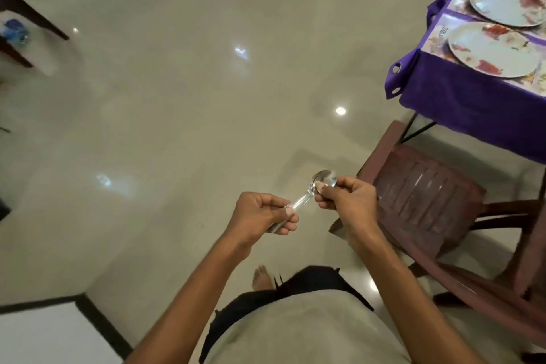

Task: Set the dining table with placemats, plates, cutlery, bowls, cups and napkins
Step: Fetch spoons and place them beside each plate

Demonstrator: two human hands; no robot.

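1. The left hand (263, 213) curls its fingers around the handle end of a metal spoon (313, 189). The thumb presses on top, so the spoon cannot slip.
2. The right hand (345, 195) pinches the spoon near its round bowl, with the thumb lying on the metal. It may be wiping or checking the spoon, but I cannot tell which.
3. The spoon is up in the air between both hands, in front of the person's tummy. It is over the shiny floor (177, 83), not on the table yet.
4. A brown plastic chair (425, 201) stands just beside the right hand.
5. Past the chair is the table, under a purple cloth (461, 97). It is well apart from the hands.
6. Two plates sit on placemats there: a near plate (493, 50) and a far plate (505, 4).
7. A fork (442, 32) lies just beside the near plate. I think the spoon belongs by a plate too, so it must be carried over.
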